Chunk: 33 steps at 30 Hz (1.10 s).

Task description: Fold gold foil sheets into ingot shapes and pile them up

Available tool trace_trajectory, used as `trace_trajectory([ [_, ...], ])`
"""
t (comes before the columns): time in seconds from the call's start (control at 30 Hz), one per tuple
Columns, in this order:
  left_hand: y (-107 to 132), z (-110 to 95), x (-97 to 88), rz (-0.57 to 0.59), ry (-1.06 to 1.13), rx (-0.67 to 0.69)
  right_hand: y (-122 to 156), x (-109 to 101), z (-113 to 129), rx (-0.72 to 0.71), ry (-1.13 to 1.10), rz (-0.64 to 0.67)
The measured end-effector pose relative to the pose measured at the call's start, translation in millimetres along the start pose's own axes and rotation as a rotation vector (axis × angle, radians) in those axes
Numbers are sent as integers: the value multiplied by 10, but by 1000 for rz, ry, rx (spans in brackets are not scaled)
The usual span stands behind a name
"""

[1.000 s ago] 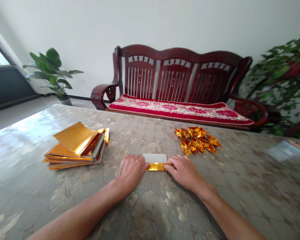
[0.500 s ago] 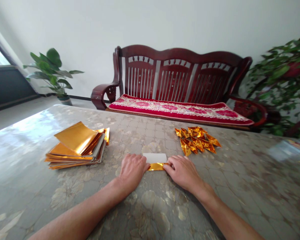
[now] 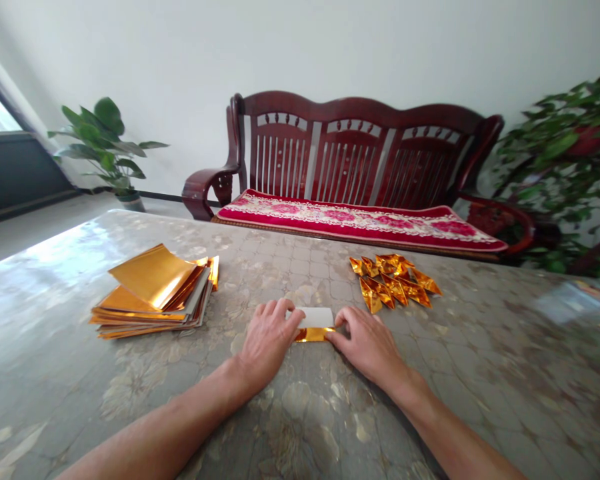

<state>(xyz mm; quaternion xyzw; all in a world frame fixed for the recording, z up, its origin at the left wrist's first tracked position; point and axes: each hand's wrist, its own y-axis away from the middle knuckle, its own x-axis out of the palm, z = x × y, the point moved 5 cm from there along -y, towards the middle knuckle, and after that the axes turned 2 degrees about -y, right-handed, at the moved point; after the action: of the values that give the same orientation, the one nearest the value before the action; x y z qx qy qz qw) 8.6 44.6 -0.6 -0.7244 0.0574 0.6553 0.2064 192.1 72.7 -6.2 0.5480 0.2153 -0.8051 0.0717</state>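
A sheet of gold foil paper (image 3: 314,335) lies on the table between my hands, its white back facing up and its near edge folded over into a shiny gold strip. My left hand (image 3: 271,337) is on the sheet's left end, thumb and fingers closed at the fold. At the right end my right hand (image 3: 365,339) pinches the gold strip between thumb and curled fingers. Beyond my right hand lies a group of folded gold paper pieces (image 3: 395,283) with pointed ends. To the left rests a stack of gold foil paper (image 3: 153,287), loosely fanned.
The table (image 3: 300,413) has a patterned, glossy cover. A clear plastic bag (image 3: 573,301) lies at its right side. Behind the table stands a dark red wooden bench (image 3: 350,167) with a red floral runner (image 3: 340,217). Leafy plants (image 3: 103,143) flank it.
My left hand has lifted slightly and its thumb has shifted up and right over the fold. My right hand has hardly moved, still pinching the right end.
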Motion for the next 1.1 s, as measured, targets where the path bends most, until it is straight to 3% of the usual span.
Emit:
trace_trajectory([
  [0.17, 78, -137, 77, 83, 47, 251, 77, 3, 163, -244, 116, -55],
  [0.3, 145, -223, 79, 117, -27, 268, 162, 38, 302, -477, 158, -16],
  [0.53, 248, -362, 76, 136, -149, 275, 221, 34, 345, -618, 147, -29],
  [0.67, 280, -377, 86, 173, -161, 275, 249, -2, 357, -578, 131, -40],
  [0.83, 325, -340, 91, 221, -219, 177, 268, -48, 298, -460, 117, -19],
  [1.1, 357, -330, 20, 235, -283, 136, 322, -83, 128, -417, 88, -71],
])
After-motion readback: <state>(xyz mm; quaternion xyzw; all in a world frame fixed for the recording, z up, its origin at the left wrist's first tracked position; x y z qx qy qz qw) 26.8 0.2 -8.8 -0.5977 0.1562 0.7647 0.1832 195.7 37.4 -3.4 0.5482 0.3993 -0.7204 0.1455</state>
